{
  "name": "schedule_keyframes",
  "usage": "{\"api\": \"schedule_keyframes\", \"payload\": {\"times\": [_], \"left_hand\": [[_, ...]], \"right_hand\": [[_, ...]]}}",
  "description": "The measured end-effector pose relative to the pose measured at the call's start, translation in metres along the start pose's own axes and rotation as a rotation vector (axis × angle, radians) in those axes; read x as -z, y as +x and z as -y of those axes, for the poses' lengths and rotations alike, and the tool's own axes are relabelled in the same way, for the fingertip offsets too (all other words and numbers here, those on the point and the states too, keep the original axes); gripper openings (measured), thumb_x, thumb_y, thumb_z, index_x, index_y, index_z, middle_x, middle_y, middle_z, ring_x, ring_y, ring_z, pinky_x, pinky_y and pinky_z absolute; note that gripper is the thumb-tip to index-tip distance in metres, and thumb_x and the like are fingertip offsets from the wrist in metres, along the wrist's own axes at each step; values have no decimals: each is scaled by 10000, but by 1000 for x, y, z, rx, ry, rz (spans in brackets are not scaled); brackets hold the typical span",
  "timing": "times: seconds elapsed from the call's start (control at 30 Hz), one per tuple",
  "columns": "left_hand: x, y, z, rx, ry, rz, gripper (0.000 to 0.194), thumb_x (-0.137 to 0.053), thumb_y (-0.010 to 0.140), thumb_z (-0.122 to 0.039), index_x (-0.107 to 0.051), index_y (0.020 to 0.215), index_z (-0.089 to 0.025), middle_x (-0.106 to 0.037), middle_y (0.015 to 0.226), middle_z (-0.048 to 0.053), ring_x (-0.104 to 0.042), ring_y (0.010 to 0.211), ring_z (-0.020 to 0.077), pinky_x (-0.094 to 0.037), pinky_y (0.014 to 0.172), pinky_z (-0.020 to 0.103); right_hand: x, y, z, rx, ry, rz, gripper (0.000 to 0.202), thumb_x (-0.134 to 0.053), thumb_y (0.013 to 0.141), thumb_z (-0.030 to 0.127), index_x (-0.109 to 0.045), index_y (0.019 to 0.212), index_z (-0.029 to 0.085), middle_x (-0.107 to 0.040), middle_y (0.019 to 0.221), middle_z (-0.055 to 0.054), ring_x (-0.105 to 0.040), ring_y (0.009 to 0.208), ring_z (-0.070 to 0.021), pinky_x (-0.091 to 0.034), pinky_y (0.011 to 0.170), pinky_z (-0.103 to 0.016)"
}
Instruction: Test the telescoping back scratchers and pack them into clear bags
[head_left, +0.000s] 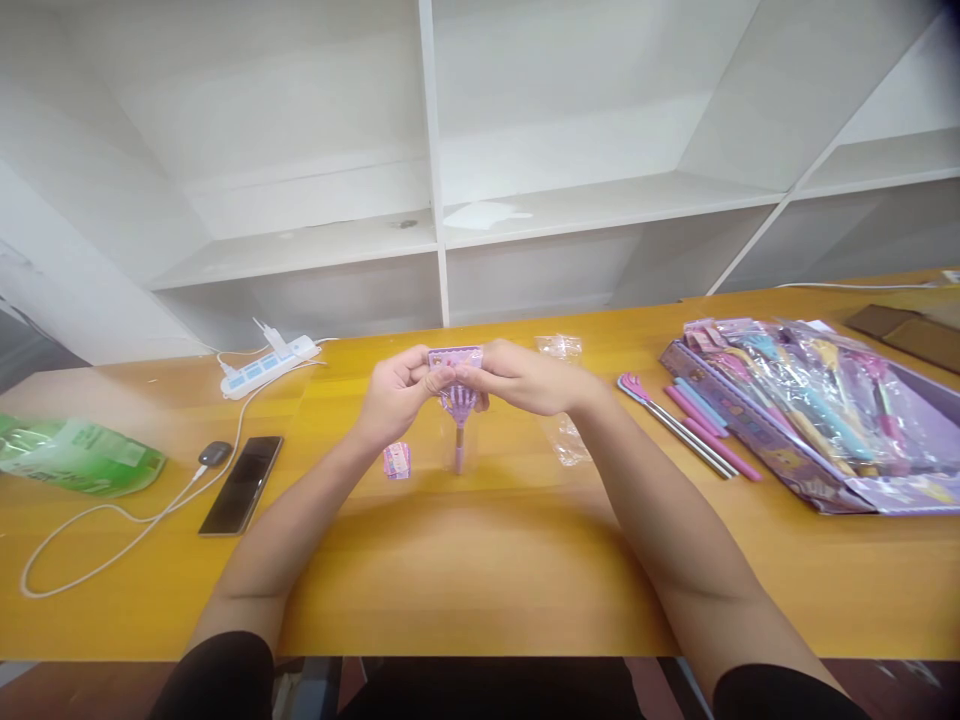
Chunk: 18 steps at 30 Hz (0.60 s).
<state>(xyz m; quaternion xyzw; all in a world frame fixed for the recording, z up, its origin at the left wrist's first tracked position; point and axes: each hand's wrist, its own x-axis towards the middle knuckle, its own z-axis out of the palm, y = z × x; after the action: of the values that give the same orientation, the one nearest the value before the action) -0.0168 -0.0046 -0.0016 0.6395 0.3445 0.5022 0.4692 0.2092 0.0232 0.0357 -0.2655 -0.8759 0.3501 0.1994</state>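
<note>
My left hand (399, 392) and my right hand (525, 376) meet over the table, thumbs almost touching. Between them they pinch the top of a clear bag that has a purple printed card (455, 356) at its upper end. Inside the bag is a purple back scratcher (459, 402) with a hand-shaped head, its handle pointing towards me. My fingertips behind the card are partly hidden. Just left of the handle lie small pink-and-purple printed cards (397, 461). A crumpled clear plastic bag (568, 440) is by my right forearm.
Unwrapped metal rods (694, 438) with pink and blue heads lie to the right, beside pink and blue tubes (703, 408). A purple display box (795, 472) holds several bagged back scratchers. Leftward are a phone (241, 485), black case (215, 454), power strip (268, 368) and green package (90, 458).
</note>
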Motion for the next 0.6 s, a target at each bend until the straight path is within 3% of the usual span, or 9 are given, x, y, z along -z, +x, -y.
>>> {"api": "schedule_keyframes", "payload": {"times": [0.2, 0.3, 0.4, 0.5, 0.6], "left_hand": [[7, 1, 3, 12, -1, 40, 397, -865, 919, -533, -752, 990, -159, -801, 827, 46, -764, 771, 185, -617, 775, 303], [10, 2, 1, 19, -36, 72, 399, -844, 936, -520, -774, 1080, -155, -821, 919, 73, -788, 841, 205, -631, 815, 316], [15, 3, -3, 7, -10, 76, 395, -801, 964, -513, -788, 1133, -157, -827, 989, 90, -795, 889, 224, -642, 848, 336], [21, 5, -6, -31, 39, 66, 307, -754, 981, -436, -806, 1122, -169, -832, 1068, 93, -794, 963, 231, -636, 924, 350], [25, 10, -7, -16, -18, 39, 259, -742, 907, -337, -822, 1094, -176, -835, 1127, 92, -790, 1036, 251, -632, 972, 369]], "right_hand": [[4, -1, -5, 11, 17, 31, 573, -439, 1110, 631, -659, 811, 195, -737, 816, -51, -660, 772, -190, -492, 776, -334], [8, -4, -7, 27, 82, 34, 528, -446, 1106, 569, -668, 807, 195, -758, 872, -61, -690, 855, -203, -516, 850, -348], [6, -4, -12, -31, 112, 86, 446, -522, 1079, 562, -723, 925, 194, -781, 971, -56, -704, 871, -197, -517, 843, -341], [-12, 0, -22, -103, 39, 173, 315, -721, 988, 510, -770, 1060, 207, -793, 1031, -47, -693, 821, -187, -490, 755, -316], [-45, -1, -36, -42, 25, 161, 229, -692, 1017, 383, -795, 952, 190, -785, 1057, -77, -674, 847, -190, -485, 775, -317]]}}
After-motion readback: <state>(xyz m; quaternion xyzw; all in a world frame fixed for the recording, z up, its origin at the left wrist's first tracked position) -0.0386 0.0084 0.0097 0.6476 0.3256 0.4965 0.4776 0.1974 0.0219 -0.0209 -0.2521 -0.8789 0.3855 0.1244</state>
